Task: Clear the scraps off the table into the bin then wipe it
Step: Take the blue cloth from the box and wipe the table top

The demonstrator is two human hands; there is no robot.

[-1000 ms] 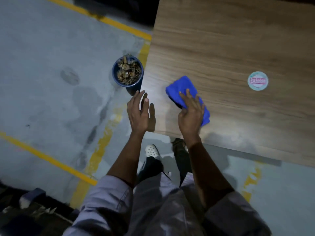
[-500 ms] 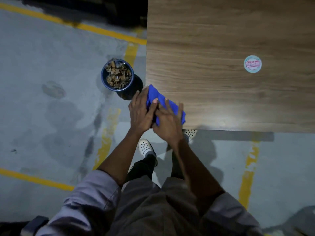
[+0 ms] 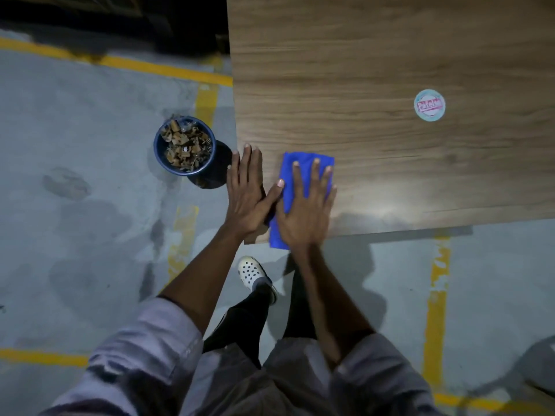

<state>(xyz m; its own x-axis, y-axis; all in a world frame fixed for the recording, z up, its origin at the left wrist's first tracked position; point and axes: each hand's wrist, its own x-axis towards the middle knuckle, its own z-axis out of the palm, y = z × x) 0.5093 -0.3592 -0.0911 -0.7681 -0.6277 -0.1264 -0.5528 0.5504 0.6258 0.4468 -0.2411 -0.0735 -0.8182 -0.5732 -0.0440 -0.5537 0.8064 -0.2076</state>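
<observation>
Two hands at the near-left corner of the tabletop (image 3: 375, 55), centre of frame. Right hand (image 3: 303, 211) lies flat on a folded blue cloth (image 3: 309, 157), grip apart, fingers straight and spread. The cloth reaches the tabletop's near edge. Left hand (image 3: 246, 193) lies flat just beside it along the left edge, grip apart, holding nothing, thumb tip at the cloth's side.

Wood-grain top with a round sticker (image 3: 429, 105) at upper right. Blue bin (image 3: 159, 151) stands on the grey concrete floor (image 3: 75, 130), left of the tabletop, full of brown scraps (image 3: 184, 145). Worn yellow floor lines (image 3: 207, 100). White perforated shoe (image 3: 252, 273) below the hands. Dim lighting.
</observation>
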